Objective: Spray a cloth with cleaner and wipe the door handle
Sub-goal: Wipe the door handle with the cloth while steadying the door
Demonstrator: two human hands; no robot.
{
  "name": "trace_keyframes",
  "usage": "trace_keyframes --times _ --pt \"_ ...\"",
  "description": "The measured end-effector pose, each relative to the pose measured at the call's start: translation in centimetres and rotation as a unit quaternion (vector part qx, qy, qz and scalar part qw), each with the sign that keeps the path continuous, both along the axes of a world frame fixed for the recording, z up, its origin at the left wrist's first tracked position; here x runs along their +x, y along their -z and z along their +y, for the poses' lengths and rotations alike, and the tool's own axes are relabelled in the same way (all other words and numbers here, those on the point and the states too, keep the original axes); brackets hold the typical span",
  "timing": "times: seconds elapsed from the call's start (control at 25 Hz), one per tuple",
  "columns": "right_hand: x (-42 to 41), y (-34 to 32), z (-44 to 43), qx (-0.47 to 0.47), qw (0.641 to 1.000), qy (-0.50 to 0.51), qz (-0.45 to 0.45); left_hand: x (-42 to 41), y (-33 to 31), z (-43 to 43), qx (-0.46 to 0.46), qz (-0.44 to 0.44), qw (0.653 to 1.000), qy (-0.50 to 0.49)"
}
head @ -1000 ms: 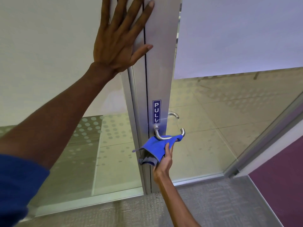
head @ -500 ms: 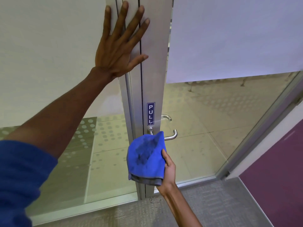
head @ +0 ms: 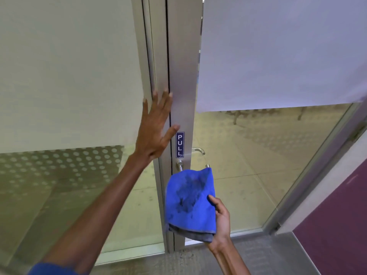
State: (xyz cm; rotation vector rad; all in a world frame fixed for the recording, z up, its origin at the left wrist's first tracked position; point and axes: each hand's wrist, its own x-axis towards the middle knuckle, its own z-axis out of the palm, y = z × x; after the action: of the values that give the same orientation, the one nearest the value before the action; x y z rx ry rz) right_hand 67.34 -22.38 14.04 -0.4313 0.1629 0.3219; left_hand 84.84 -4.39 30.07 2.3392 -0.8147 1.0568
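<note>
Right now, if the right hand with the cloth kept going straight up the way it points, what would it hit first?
Probably the door handle. The blue cloth in the right hand would reach it first; its top edge already overlaps the handle, though depth is unclear.

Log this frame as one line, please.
left hand: flat on metal door frame | right hand: holding damp-patched blue microfibre cloth | curved metal door handle: partly hidden behind cloth

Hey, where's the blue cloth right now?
In the head view, the blue cloth is low and centre, held in the right hand, in front of the door handle, just below the PULL sign.
</note>
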Motion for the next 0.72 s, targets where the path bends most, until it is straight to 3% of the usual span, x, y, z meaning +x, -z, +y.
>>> trace_keyframes --times 0.08,0.12,0.2,0.24,0.28,0.32,0.4,0.44,0.6,0.64,0.72 --pt "-0.5 -0.6 -0.9 -0.01 1.0 0.002 0.013 -4.6 5.1 -1.3 -0.16 0.192 0.966 0.072" --pt "-0.7 -0.9 -1.3 -0.009 1.0 0.0 0.018 -6.9 7.5 -2.0 -0.275 0.291 0.912 0.093" --pt "-1.4 -1.0 -2.1 -0.015 1.0 -0.003 0.017 -10.6 11.4 -3.1 -0.487 0.479 0.723 0.105" --pt "-1.7 -1.0 -2.4 -0.02 1.0 -0.003 0.018 -12.0 12.9 -3.5 -0.528 0.556 0.632 0.113" --pt "-1.9 -0.9 -2.9 -0.022 1.0 -0.005 0.022 -13.3 14.1 -3.7 -0.53 0.611 0.575 0.123" --pt "-2.0 -0.9 -3.3 -0.02 0.999 -0.007 0.026 -14.4 14.9 -3.9 -0.519 0.642 0.546 0.139" --pt "-2.3 -0.5 -4.4 -0.022 0.999 -0.017 0.033 -15.9 15.7 -4.2 -0.531 0.655 0.507 0.176" --pt "-2.4 -0.1 -5.0 -0.03 0.999 -0.024 0.038 -16.4 15.7 -4.3 -0.53 0.654 0.506 0.188" --pt "-2.6 0.1 -7.3 -0.051 0.996 -0.074 0.006 -17.4 15.0 -5.5 -0.479 0.655 0.552 0.194" --pt "-2.4 -0.2 -7.8 -0.079 0.994 -0.073 -0.02 -17.7 14.8 -5.6 -0.479 0.649 0.56 0.188" --pt "-1.9 -0.9 -9.4 -0.222 0.968 -0.062 -0.095 -18.1 14.5 -5.8 -0.496 0.636 0.567 0.166"
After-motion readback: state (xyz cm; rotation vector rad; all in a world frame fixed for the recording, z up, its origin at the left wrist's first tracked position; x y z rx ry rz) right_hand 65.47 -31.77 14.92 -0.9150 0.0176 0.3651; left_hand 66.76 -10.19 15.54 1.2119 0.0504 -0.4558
